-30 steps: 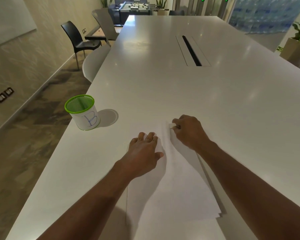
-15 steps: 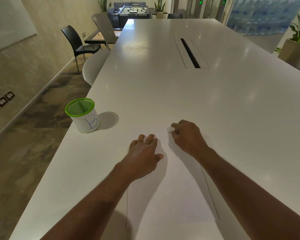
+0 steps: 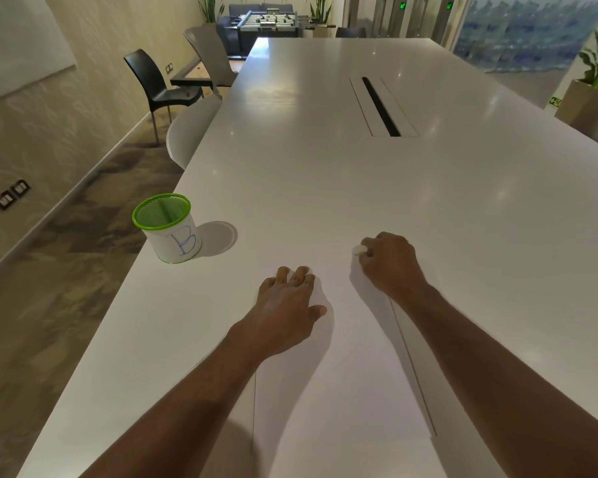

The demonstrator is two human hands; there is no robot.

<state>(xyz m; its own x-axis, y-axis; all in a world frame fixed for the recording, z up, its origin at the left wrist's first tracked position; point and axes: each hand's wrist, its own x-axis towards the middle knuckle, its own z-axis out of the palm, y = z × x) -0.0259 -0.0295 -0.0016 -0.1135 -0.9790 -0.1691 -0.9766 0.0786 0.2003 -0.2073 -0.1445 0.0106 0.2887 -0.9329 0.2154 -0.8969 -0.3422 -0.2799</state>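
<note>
A stack of white paper sheets (image 3: pixel 346 391) lies on the white table (image 3: pixel 325 174) in front of me, hard to tell from the tabletop. My left hand (image 3: pixel 287 305) rests flat on the paper near its far left corner, fingers straight. My right hand (image 3: pixel 389 263) is curled at the far right corner and pinches a small white bit of the paper between thumb and fingers. The sheet lies flat between my hands.
A green-rimmed mesh cup (image 3: pixel 168 229) marked "B" stands near the table's left edge. A cable slot (image 3: pixel 380 106) runs along the table's middle, farther off. A white chair (image 3: pixel 190 129) and a black chair (image 3: pixel 152 81) stand to the left.
The top sheet, lifted in a fold under my right hand a second ago, now lies flat. My right hand has shifted slightly to the right. The left hand has stayed put.
</note>
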